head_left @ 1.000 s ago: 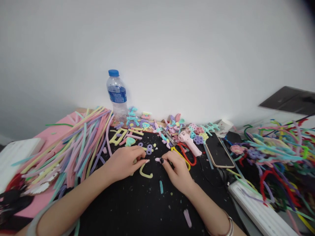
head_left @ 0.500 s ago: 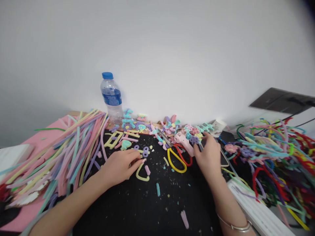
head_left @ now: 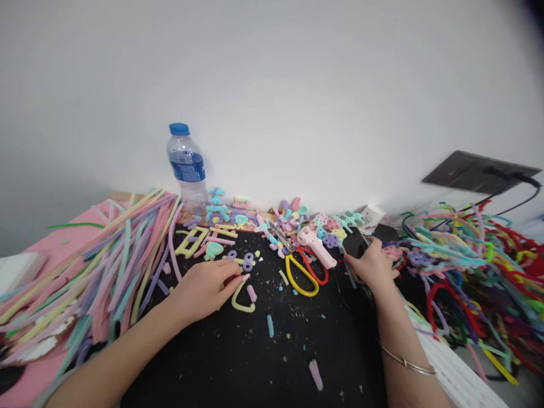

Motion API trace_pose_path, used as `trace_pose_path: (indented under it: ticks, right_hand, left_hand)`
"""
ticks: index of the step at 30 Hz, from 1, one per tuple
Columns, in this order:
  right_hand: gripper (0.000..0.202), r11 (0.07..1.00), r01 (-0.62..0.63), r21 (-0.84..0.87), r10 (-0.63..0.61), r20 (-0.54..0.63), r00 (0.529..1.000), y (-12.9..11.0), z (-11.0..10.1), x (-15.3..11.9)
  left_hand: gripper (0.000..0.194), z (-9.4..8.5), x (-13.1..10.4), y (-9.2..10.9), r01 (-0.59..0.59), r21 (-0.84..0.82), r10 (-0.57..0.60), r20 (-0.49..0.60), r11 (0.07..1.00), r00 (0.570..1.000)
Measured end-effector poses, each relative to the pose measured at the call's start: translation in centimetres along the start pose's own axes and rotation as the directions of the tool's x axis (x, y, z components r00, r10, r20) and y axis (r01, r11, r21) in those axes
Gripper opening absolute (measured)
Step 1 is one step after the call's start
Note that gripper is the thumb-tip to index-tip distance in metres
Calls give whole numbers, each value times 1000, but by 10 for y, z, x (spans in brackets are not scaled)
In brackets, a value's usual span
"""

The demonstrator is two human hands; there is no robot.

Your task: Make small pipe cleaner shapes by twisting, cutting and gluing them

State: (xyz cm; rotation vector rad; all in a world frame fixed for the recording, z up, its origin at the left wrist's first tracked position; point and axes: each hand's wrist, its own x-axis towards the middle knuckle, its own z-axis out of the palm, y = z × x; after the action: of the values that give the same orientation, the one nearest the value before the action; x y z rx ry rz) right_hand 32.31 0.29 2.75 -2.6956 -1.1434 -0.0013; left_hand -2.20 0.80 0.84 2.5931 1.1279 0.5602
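Note:
My left hand rests on the black mat, fingers curled together and thumb close to them. Whatever they pinch is hidden. A bent yellow pipe cleaner piece lies at the thumb tip, beside a short lilac piece. Just beyond the fingers is a purple figure-eight loop. My right hand grips a dark phone by its sides, at the mat's right. Left of that hand lie a pink glue gun and scissors with yellow and red handles.
A water bottle stands by the wall. Pastel pipe cleaners are heaped at left, and a tangled coloured pile sits at right beside a white box. Small pipe cleaner shapes line the back. A wall socket holds a plug.
My right hand has moved right from beside the glue gun and now grips the phone, which is raised and turned. My left hand stays nearly in place. The view shifts slightly.

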Motion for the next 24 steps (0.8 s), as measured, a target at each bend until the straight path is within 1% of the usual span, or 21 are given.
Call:
trace_pose_path:
  ticks: [6,14,19,24]
  right_hand:
    - [76,1000,20,8,-20,-23,1000,1,0,0]
    - [68,999,-45,21,46,-20,999,1,6,4]
    - [67,999,-24,28,25,-48,999,3,10,2]
    - [64,1000,-1,-2,1,-65,998,1,9,-4]
  left_hand:
    - [26,0,0,0,25,-14,-25,40,1000,999]
    - [30,-1,0,1,78,-34,-73,121,996,990]
    - [30,-1,0,0,87,-36,-82,125,996,989]
    - [29,-1,0,0,91,-30,-87,120,995,989]
